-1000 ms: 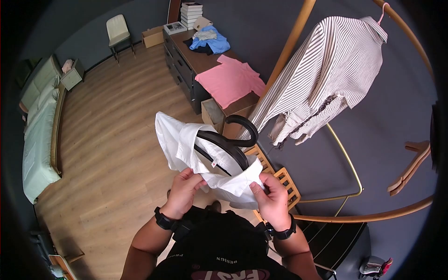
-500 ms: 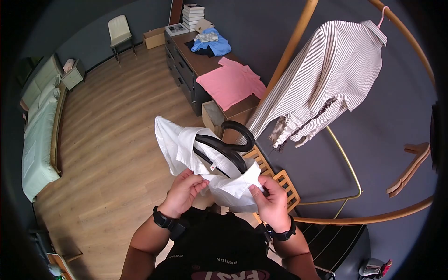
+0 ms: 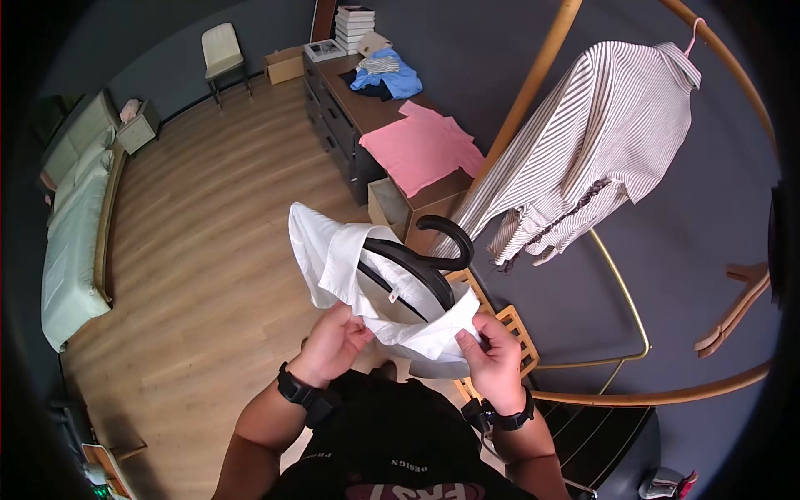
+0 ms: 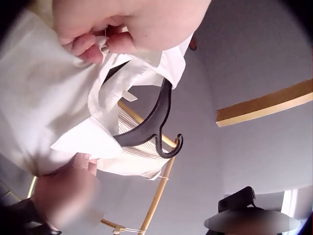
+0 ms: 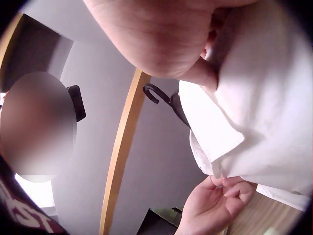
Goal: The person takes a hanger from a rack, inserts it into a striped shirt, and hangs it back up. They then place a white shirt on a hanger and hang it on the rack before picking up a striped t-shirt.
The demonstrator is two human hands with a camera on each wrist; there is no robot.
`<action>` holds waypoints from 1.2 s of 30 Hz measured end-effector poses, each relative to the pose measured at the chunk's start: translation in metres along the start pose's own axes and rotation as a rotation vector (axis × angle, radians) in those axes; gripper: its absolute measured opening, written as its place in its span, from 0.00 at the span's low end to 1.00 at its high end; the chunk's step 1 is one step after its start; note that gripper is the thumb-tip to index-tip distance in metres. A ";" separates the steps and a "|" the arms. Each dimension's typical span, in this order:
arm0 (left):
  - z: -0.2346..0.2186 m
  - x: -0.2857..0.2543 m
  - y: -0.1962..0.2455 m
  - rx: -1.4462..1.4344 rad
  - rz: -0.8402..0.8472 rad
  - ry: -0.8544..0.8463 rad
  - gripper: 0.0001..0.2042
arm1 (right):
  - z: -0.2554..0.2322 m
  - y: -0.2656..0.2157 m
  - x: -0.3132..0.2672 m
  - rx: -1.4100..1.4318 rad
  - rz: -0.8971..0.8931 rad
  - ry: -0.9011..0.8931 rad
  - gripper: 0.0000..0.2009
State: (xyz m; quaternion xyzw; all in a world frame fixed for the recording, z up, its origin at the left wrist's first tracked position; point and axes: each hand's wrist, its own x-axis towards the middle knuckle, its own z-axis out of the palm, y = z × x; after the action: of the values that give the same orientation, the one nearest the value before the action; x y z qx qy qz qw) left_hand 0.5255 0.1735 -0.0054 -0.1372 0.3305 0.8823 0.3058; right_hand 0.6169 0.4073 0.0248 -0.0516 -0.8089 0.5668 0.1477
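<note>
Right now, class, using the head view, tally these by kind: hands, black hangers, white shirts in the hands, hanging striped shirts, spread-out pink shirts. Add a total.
Hands: 2 (left hand, right hand)
Black hangers: 1 (black hanger)
White shirts: 1 (white shirt)
Striped shirts: 1 (striped shirt)
Pink shirts: 1 (pink shirt)
Total: 6

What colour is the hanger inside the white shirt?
Black; the hanger shows best in the head view.
</note>
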 end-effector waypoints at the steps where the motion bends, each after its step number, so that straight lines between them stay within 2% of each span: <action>1: 0.001 0.000 0.000 -0.005 -0.012 0.008 0.13 | 0.000 0.001 0.000 0.003 0.007 0.003 0.11; 4: -0.012 0.005 -0.004 0.018 -0.010 -0.041 0.13 | 0.000 0.007 0.000 -0.002 0.018 0.024 0.11; 10: -0.010 0.003 -0.002 0.062 0.049 -0.110 0.14 | -0.001 0.004 0.002 0.006 0.038 0.063 0.10; 17: -0.006 0.003 -0.001 0.000 0.043 -0.093 0.13 | 0.000 0.005 0.002 0.048 0.040 0.050 0.09; 19: -0.004 0.002 0.000 -0.042 -0.012 -0.047 0.13 | 0.000 0.003 0.002 0.033 0.044 0.039 0.09; 22: -0.024 0.012 -0.006 -0.084 -0.066 -0.070 0.14 | 0.001 0.005 0.001 0.021 0.044 0.029 0.10; 28: -0.005 0.007 -0.003 -0.061 -0.044 -0.055 0.16 | 0.001 0.009 0.001 0.028 0.028 0.028 0.10; 36: -0.011 0.011 -0.007 -0.051 -0.059 -0.037 0.15 | -0.002 0.008 0.002 -0.013 0.031 0.010 0.10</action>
State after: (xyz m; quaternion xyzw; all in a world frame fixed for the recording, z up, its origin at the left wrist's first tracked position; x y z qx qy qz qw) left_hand 0.5216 0.1753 -0.0218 -0.1384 0.2981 0.8833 0.3343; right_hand 0.6153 0.4121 0.0184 -0.0680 -0.8108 0.5636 0.1426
